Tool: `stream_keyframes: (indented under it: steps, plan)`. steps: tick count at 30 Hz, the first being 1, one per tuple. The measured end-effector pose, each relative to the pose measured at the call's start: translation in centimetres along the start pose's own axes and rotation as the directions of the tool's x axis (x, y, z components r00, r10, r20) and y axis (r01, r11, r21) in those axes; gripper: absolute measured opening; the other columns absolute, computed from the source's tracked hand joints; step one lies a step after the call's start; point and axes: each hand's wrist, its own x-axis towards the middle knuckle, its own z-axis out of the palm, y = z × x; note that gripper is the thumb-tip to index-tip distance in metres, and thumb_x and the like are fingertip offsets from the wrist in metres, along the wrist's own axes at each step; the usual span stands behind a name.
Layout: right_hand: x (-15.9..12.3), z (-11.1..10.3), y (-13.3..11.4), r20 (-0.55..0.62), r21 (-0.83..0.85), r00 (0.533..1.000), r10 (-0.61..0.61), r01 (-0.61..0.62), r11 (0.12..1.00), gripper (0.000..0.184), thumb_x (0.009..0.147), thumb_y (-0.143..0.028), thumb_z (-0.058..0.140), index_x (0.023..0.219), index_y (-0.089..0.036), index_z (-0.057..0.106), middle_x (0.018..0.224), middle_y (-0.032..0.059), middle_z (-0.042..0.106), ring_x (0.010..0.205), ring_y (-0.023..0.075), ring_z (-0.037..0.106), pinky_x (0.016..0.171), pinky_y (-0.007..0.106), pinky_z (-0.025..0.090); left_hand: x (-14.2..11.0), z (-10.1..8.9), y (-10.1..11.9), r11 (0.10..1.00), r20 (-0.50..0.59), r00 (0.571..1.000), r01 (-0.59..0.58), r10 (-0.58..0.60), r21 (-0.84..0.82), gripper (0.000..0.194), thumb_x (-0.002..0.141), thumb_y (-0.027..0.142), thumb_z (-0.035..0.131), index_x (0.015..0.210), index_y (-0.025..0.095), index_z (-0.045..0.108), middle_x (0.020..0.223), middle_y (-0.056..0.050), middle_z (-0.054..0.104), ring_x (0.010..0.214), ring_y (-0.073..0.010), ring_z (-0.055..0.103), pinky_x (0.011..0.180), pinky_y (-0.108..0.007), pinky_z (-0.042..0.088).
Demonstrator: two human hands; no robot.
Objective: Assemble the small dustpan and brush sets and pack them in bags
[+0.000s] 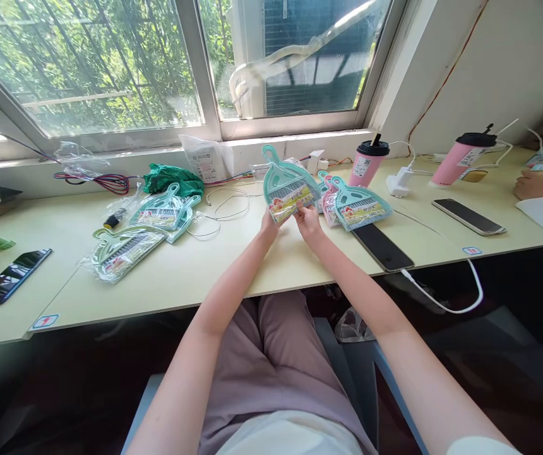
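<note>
A teal mini dustpan and brush set (pixel 288 180) in clear plastic with a printed label is held up above the table. My left hand (pixel 270 226) grips its lower left edge, with most fingers hidden behind it. Closed on the lower right edge, my right hand (pixel 307 221) has its thumb on the label side. Just right of it lie another teal dustpan set (pixel 361 205) and a pink dustpan set (pixel 330 201), overlapping. On the left are more wrapped sets, including a green dustpan set (pixel 127 251) and a pale teal dustpan set (pixel 160 212).
A black phone (pixel 384 246) with a white cable lies by my right forearm. Farther right are a second phone (pixel 468 216), a charger (pixel 398 183), two pink cups (pixel 367 165) and another person's hand (pixel 537 184). Crumpled green plastic (pixel 173 180) and loose wires lie near the window.
</note>
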Motion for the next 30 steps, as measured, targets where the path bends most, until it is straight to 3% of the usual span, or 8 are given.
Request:
stream_keyframes:
  steps: [3,5,8,14,17,21,25,30]
  plan:
    - [1.0,-0.7,-0.1,-0.154,-0.023,0.987,-0.043,0.040,0.999,0.034,0.086,-0.030,0.078,0.118,-0.028,0.067,0.119,0.0029,0.080,0.113,0.0179,0.076,0.095,0.030,0.067,0.0,0.0,1.1,0.996,-0.075,0.996,0.034,-0.041,-0.082,0.071,0.101,0.071,0.049,0.149,0.019,0.058,0.136,-0.015,0.073,0.140,-0.0346,0.062,0.113,-0.048,0.055]
    - [1.5,-1.1,-0.1,-0.212,-0.041,0.974,-0.081,0.074,0.996,0.032,0.087,-0.032,0.075,0.118,-0.029,0.066,0.120,0.0023,0.079,0.111,0.0167,0.077,0.092,0.028,0.067,-0.5,0.5,1.0,0.999,-0.023,1.000,0.002,-0.003,-0.046,0.067,0.098,0.062,0.063,0.153,0.024,0.054,0.142,-0.013,0.071,0.141,-0.0312,0.062,0.114,-0.045,0.054]
    - [2.2,-1.7,0.1,-0.243,-0.054,0.958,-0.154,0.145,0.988,0.032,0.087,-0.035,0.073,0.118,-0.031,0.066,0.121,0.0021,0.078,0.107,0.0177,0.078,0.086,0.031,0.069,-1.6,1.7,-0.5,0.999,0.090,0.995,-0.038,0.034,0.038,0.092,0.085,0.042,0.086,0.164,0.030,0.040,0.144,-0.011,0.071,0.135,-0.0289,0.067,0.117,-0.047,0.050]
    - [2.6,-2.4,-0.4,-0.392,-0.013,0.911,-0.131,0.137,0.991,0.025,0.087,-0.029,0.070,0.111,-0.028,0.065,0.113,0.0032,0.081,0.098,0.0175,0.080,0.080,0.029,0.069,-1.8,2.5,-3.3,0.999,0.198,0.980,0.011,-0.021,0.053,0.110,0.075,0.044,0.093,0.167,0.036,0.033,0.123,-0.009,0.079,0.131,-0.0332,0.070,0.122,-0.057,0.042]
    - [2.8,-2.4,-0.4,-0.445,0.062,0.893,-0.068,0.106,0.992,0.027,0.088,-0.023,0.069,0.113,-0.028,0.063,0.114,0.0029,0.081,0.100,0.0150,0.080,0.086,0.025,0.068,-1.2,2.0,-2.3,0.993,0.157,0.987,0.025,-0.044,0.119,0.091,0.080,0.051,0.088,0.159,0.034,0.046,0.125,-0.010,0.079,0.133,-0.0354,0.067,0.122,-0.060,0.039]
    - [3.0,-2.4,0.2,-0.371,0.031,0.924,-0.086,0.105,0.994,0.033,0.090,-0.026,0.070,0.121,-0.030,0.060,0.121,0.0027,0.079,0.106,0.0159,0.079,0.091,0.029,0.068,-0.6,0.9,0.4,0.987,-0.043,0.998,0.040,-0.033,0.155,0.050,0.094,0.059,0.071,0.129,0.024,0.067,0.130,-0.013,0.075,0.134,-0.0333,0.065,0.120,-0.053,0.043]
    - [2.8,-2.3,1.1,-0.225,-0.007,0.967,-0.121,0.122,0.992,0.037,0.090,-0.029,0.069,0.126,-0.032,0.061,0.126,0.0008,0.076,0.109,0.0152,0.077,0.096,0.031,0.067,-0.6,-0.2,2.2,0.988,-0.043,0.998,-0.042,0.049,0.147,0.044,0.081,0.041,0.085,0.116,0.019,0.069,0.117,-0.011,0.078,0.127,-0.0308,0.068,0.113,-0.049,0.052]
    - [2.3,-2.0,1.4,-0.209,0.010,0.972,-0.103,0.108,0.994,0.041,0.087,-0.025,0.070,0.127,-0.033,0.061,0.123,0.0005,0.076,0.108,0.0156,0.078,0.094,0.031,0.067,-0.9,-0.6,2.2,0.990,-0.028,0.999,-0.034,0.038,0.134,0.048,0.071,0.029,0.090,0.112,0.016,0.070,0.108,-0.012,0.081,0.118,-0.0328,0.073,0.106,-0.054,0.059]
